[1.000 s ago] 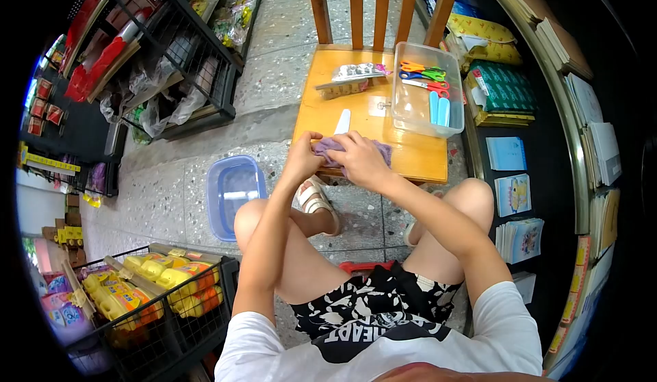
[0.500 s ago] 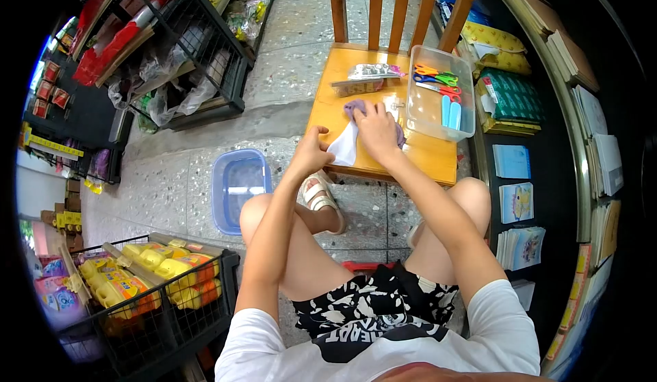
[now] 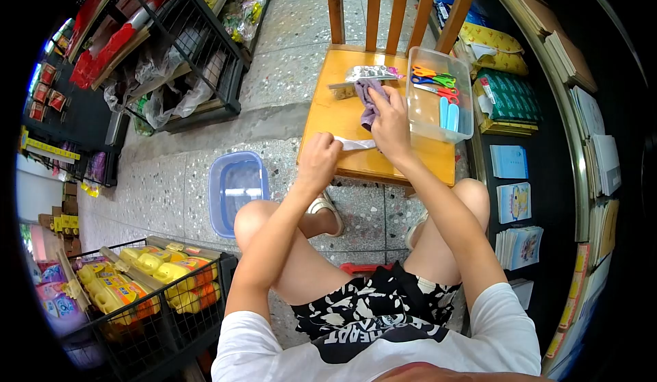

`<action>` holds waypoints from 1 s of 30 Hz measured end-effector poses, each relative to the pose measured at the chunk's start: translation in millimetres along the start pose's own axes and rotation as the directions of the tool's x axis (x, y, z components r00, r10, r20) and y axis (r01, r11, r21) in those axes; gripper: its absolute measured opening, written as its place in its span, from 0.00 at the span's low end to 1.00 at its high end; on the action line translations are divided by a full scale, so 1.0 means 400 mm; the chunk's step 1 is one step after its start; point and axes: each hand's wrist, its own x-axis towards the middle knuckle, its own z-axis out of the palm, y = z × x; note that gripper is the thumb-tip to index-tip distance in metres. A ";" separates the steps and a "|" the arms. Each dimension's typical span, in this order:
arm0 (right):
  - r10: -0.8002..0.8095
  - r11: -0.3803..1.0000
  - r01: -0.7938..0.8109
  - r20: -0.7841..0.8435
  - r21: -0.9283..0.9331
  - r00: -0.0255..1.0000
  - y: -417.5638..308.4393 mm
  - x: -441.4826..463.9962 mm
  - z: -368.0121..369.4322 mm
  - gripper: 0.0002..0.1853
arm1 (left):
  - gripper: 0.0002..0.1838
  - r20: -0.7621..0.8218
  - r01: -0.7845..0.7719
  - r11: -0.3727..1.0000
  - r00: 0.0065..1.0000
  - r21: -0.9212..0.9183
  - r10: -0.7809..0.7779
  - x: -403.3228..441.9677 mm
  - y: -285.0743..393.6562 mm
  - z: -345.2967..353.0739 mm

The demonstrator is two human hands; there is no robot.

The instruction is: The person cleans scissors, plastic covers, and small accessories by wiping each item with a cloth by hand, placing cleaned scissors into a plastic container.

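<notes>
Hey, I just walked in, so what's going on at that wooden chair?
Someone's left hand holds one end of a slim white item over the seat of a wooden chair. Their right hand has a crumpled purple cloth in its grip. A clear plastic bin with colourful scissors in it sits on the seat, beside the right hand. A blue basin stands on the floor.

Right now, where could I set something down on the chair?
Two seat patches look bare: the front-right corner, bordered by the clear box, and the left side, between the left grip and packets. The middle is crowded: right grip, purple cloth, white item.
</notes>
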 end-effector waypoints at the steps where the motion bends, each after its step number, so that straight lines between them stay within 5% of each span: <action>1: -0.002 1.000 0.002 -0.010 0.018 1.000 -0.013 0.006 -0.016 0.23 | 0.07 0.031 -0.014 1.000 0.999 0.003 0.014 -0.002 0.011 0.013; 5: -0.196 0.977 0.189 -0.069 -0.095 0.978 -0.052 0.026 -0.070 0.22 | 0.07 0.112 -0.043 0.993 0.992 -0.113 0.055 -0.002 0.031 0.007; 8: -0.152 0.988 0.152 -0.014 0.014 0.988 -0.047 0.020 -0.073 0.22 | 0.11 0.162 0.082 0.951 0.986 -0.297 -0.034 -0.007 0.024 -0.013; 12: -0.153 0.988 0.151 0.055 0.032 0.987 -0.045 -0.023 -0.030 0.21 | 0.17 0.123 0.280 0.939 0.958 -0.200 -0.260 -0.015 -0.048 -0.025; 20: -0.124 0.986 0.157 0.381 -0.057 0.916 -0.088 -0.148 0.072 0.21 | 0.20 0.172 0.313 0.946 0.940 -0.090 -0.294 -0.050 -0.057 0.028; 23: -0.147 0.972 0.208 0.414 -0.108 0.898 -0.079 -0.147 0.075 0.19 | 0.21 0.284 0.278 0.946 0.905 0.168 -0.316 -0.039 -0.031 -0.010; 30: -0.148 0.905 0.299 0.436 -0.302 0.888 -0.048 -0.155 0.060 0.11 | 0.23 0.254 0.210 0.938 0.925 0.276 -0.282 -0.042 -0.021 -0.016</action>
